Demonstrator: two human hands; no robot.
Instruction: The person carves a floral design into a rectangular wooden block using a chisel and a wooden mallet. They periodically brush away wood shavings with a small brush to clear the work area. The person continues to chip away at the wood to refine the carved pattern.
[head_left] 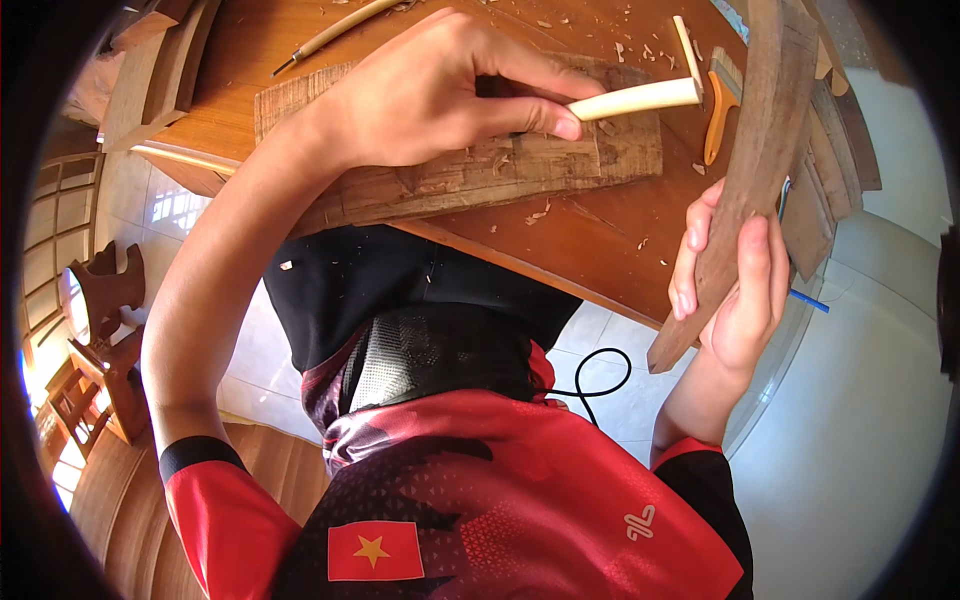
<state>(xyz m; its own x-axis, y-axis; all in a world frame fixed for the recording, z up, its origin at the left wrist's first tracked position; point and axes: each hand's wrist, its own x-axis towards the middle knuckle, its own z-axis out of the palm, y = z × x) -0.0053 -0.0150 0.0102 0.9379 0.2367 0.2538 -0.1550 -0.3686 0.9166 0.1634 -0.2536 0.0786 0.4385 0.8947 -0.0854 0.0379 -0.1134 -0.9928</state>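
Plank [440,188] is lying on the table [560,240], top middle of the frame, stick [640,99] over it. Carving tool [335,32] is behind, upper left; brush [718,125] sits right of the plank, bar [765,120] further right.

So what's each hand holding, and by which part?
Left hand: pale rod, pinched at its visible left end. Right hand: long dark wooden bar, gripped around its lower part.

Bright daylight glares off the floor tiles [183,208] left of the hands [425,105]; fisheye distortion bends the dark-rimmed edges.
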